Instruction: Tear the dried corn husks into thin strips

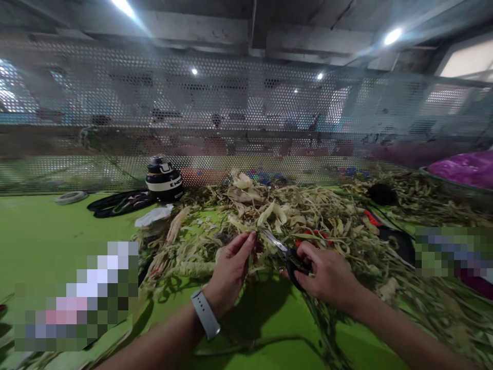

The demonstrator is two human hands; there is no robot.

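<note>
My right hand (325, 270) grips a pair of scissors (276, 240) with black handles. Their metal blades point up and left toward my other hand, and look nearly closed. My left hand (233, 264), with a pale watch strap on the wrist, is closed in a pinch just left of the scissor tips. What sits between its fingertips is too small to make out; a pale strip of dry husk (238, 224) lies right beside them. Beyond both hands spreads a loose heap of dried corn husks (300, 205). Green stalks (323, 329) hang below my right hand.
A black jug (164, 182) with a white band stands behind the heap, left, by a dark pouch (119, 203) and a roll of tape (71, 197). Behind runs a perforated screen (231, 103). A purple bag in a basin (462, 169) is at right. The tabletop (265, 318) is green.
</note>
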